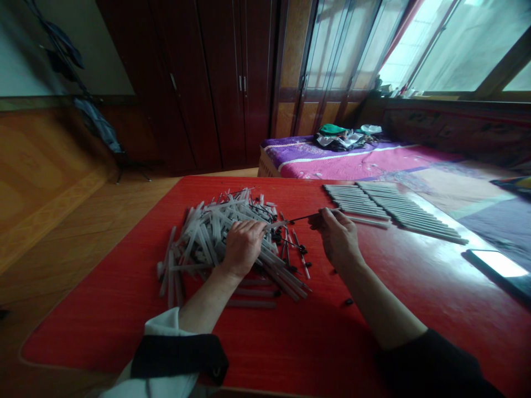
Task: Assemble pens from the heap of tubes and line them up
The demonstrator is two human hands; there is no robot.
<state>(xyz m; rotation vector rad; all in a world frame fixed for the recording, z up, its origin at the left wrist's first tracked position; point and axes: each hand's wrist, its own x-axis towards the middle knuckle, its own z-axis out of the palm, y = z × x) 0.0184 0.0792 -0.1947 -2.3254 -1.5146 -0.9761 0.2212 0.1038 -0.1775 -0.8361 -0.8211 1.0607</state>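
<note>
My left hand [245,246] is closed round a translucent plastic tube [275,224] at the right side of a heaped pile of similar tubes [211,235]. In my right hand [338,236], pinched between the fingers, is a thin dark rod [306,217]. The rod stretches between the hands, its left end at the tube's mouth; whether it is inside the tube cannot be made out. Thin sticks with black ends [301,250] lie between my hands, by the pile. Beyond my right hand, filled-looking tubes with dark ends [415,207] lie side by side in two rows.
The red table [103,309] carries everything. A small black piece [348,302] lies near my right forearm, and a phone [500,268] at the right edge. Behind stand a bed [348,160] with folded clothes [342,138] and a dark wardrobe [224,83].
</note>
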